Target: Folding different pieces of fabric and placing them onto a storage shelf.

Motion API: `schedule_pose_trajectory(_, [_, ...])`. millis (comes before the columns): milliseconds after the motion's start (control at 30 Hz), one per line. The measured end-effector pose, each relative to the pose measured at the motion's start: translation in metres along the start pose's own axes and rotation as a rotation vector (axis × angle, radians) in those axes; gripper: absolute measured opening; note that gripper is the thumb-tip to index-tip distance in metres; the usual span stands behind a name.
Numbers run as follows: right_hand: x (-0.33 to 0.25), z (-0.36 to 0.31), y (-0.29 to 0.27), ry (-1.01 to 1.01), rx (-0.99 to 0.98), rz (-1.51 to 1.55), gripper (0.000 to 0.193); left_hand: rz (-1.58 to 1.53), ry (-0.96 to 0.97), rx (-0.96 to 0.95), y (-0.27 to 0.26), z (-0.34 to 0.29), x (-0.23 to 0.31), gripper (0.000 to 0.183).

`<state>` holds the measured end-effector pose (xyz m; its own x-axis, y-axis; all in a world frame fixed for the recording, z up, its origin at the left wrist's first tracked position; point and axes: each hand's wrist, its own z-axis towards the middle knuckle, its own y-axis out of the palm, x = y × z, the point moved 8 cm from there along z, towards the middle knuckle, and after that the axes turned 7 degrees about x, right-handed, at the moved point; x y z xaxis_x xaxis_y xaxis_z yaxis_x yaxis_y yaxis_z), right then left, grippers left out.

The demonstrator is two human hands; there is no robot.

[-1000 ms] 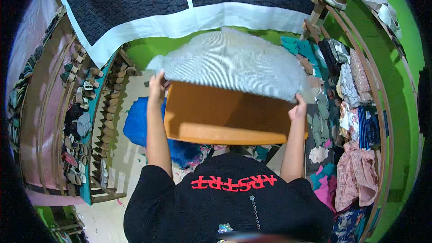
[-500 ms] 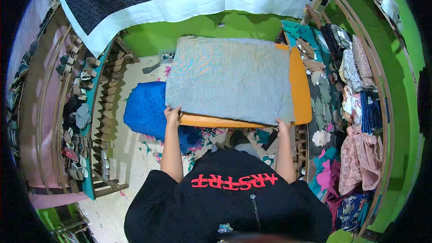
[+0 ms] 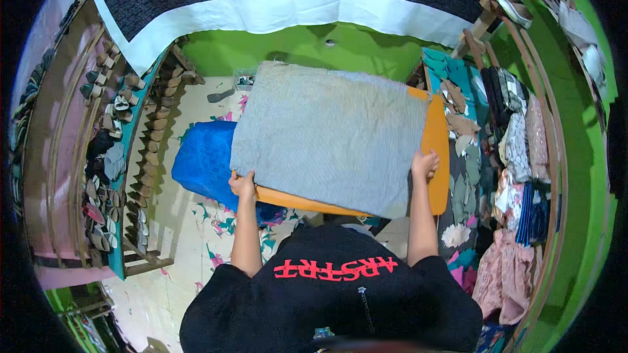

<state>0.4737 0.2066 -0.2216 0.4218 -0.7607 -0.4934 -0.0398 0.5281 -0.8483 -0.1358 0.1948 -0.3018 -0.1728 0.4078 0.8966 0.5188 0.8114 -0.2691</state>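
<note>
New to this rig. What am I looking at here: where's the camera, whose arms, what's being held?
No machine here: a person works with bare hands. The single picture comes from a fisheye camera on their head, looking down, so straight edges bend near the rim. The arms entering from below are the person's own. The left hand and right hand each grip a near corner of an orange board with a grey striped cloth spread over it. Below lie a blue bundle on a patterned floor; shoe racks left, clothes right.
</note>
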Motion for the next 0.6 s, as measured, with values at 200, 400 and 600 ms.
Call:
schedule_pose_trajectory(200, [-0.043, 0.117, 0.117, -0.227, -0.186, 0.19, 0.05, -0.062, 0.128, -0.041, 0.004, -0.011, 0.009, 0.04])
schedule_pose_trajectory(400, [-0.096, 0.153, 0.163, -0.223, -0.218, 0.175, 0.04, -0.105, 0.049, -0.03, -0.007, -0.017, -0.012, 0.038])
schedule_pose_trajectory(600, [-0.117, 0.156, 0.18, -0.19, -0.419, 0.021, 0.033, -0.033, 0.111, 0.028, 0.005, -0.028, -0.012, 0.046])
